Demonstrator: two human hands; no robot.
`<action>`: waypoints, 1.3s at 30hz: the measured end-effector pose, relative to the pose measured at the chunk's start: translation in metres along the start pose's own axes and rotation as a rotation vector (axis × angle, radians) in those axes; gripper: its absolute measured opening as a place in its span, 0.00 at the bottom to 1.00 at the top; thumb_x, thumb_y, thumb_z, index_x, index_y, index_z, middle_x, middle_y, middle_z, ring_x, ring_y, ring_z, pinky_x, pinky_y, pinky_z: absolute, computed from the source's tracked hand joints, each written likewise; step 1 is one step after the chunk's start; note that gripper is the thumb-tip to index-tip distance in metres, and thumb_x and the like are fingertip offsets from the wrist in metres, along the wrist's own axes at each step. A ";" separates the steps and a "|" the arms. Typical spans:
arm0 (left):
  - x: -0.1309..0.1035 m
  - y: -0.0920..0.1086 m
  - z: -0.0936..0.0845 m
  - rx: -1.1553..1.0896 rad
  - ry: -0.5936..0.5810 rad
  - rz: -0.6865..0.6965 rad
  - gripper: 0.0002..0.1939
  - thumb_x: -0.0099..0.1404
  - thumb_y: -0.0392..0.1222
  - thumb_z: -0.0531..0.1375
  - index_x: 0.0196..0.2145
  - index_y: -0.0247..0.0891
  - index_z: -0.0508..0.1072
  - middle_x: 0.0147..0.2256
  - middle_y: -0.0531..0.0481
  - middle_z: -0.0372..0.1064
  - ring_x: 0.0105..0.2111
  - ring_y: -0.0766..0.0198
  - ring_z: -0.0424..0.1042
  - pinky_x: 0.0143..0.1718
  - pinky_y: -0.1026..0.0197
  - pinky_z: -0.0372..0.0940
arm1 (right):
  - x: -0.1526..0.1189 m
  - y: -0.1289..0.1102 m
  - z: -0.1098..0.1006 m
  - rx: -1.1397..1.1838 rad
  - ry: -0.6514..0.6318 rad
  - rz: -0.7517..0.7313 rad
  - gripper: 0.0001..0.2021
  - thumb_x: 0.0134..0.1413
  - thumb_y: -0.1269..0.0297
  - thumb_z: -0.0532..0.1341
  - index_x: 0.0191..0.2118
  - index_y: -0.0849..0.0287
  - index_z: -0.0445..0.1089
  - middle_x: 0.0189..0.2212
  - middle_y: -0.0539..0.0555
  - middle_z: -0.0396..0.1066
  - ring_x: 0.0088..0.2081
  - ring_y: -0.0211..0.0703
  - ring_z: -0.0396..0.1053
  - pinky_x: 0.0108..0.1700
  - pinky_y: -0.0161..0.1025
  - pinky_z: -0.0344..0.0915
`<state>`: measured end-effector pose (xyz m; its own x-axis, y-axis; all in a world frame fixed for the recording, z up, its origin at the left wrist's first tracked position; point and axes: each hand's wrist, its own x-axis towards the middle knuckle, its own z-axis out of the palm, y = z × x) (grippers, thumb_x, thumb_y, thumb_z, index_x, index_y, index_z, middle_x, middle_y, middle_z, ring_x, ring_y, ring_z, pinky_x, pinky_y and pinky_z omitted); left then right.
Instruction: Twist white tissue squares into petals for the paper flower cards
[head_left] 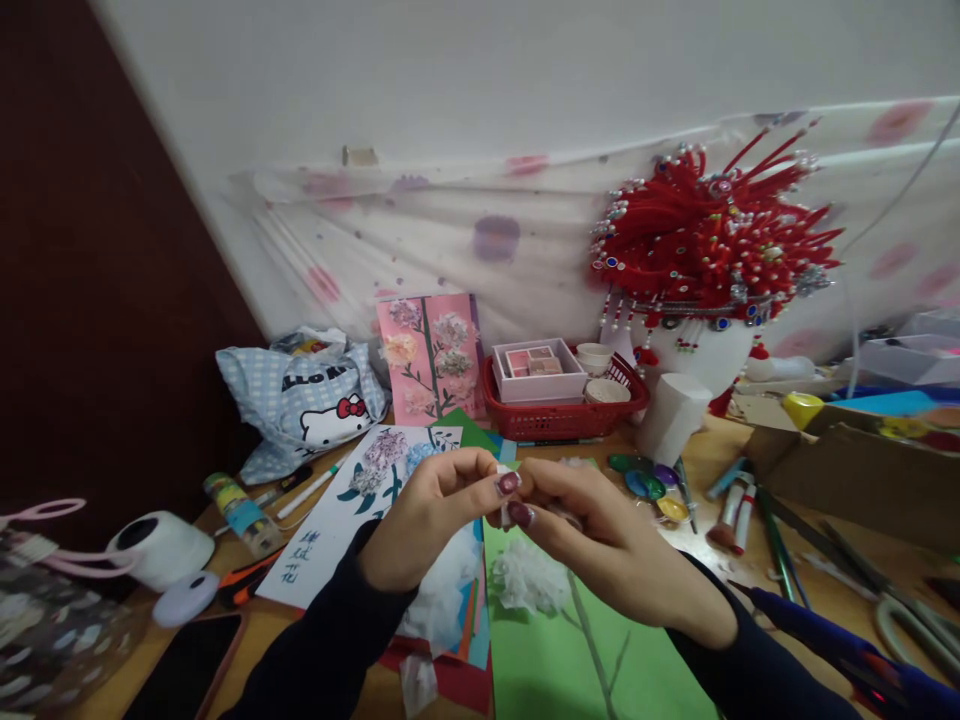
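Left hand (442,503), right hand (611,530): grip closed on small white piece (505,513).
May tear if pulled unevenly; right sleeve (750,640) drifting could nudge glue gun (832,640).

A wooden table (739,446) bears a green sheet (540,665), a phone (187,668), scissors (904,607) and a red basket (541,421).

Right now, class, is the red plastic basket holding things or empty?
Holding things: the red basket has a white rectangular box and small pale round containers inside it.
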<state>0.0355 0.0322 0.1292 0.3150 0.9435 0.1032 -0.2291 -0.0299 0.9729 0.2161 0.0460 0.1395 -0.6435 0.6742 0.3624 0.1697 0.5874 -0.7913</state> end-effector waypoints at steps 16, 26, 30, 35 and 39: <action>-0.004 0.003 0.006 0.204 0.138 0.168 0.15 0.66 0.52 0.63 0.29 0.39 0.70 0.25 0.54 0.68 0.27 0.66 0.68 0.34 0.64 0.65 | 0.002 0.011 -0.001 0.273 -0.009 0.100 0.10 0.64 0.66 0.54 0.32 0.59 0.68 0.23 0.47 0.58 0.25 0.35 0.54 0.27 0.35 0.52; -0.019 0.006 0.011 0.687 0.350 0.491 0.11 0.65 0.34 0.63 0.39 0.46 0.85 0.37 0.50 0.81 0.39 0.58 0.78 0.42 0.60 0.70 | -0.001 0.009 -0.005 0.217 0.146 0.050 0.13 0.67 0.59 0.54 0.33 0.58 0.68 0.21 0.46 0.57 0.22 0.35 0.53 0.24 0.35 0.51; -0.021 0.006 0.009 0.742 0.328 0.517 0.14 0.67 0.34 0.61 0.44 0.48 0.84 0.42 0.50 0.81 0.40 0.60 0.78 0.43 0.62 0.70 | -0.003 0.009 -0.006 0.195 0.141 0.036 0.12 0.69 0.60 0.54 0.37 0.59 0.71 0.21 0.46 0.58 0.22 0.35 0.54 0.24 0.34 0.51; -0.022 0.007 0.008 0.764 0.299 0.559 0.16 0.66 0.32 0.60 0.45 0.47 0.83 0.42 0.49 0.81 0.41 0.60 0.78 0.42 0.61 0.71 | -0.003 0.007 -0.005 0.185 0.148 0.048 0.14 0.69 0.57 0.54 0.38 0.59 0.72 0.21 0.47 0.60 0.22 0.35 0.56 0.24 0.35 0.52; -0.020 0.008 0.011 0.810 0.344 0.638 0.15 0.62 0.30 0.63 0.40 0.46 0.85 0.37 0.50 0.82 0.35 0.61 0.79 0.39 0.63 0.71 | -0.001 0.003 -0.003 0.128 0.185 0.066 0.17 0.66 0.52 0.58 0.32 0.59 0.70 0.20 0.46 0.58 0.22 0.35 0.53 0.22 0.35 0.50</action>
<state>0.0376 0.0100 0.1375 0.0498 0.7150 0.6974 0.4560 -0.6375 0.6210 0.2190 0.0483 0.1385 -0.4844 0.7868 0.3825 0.1036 0.4858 -0.8679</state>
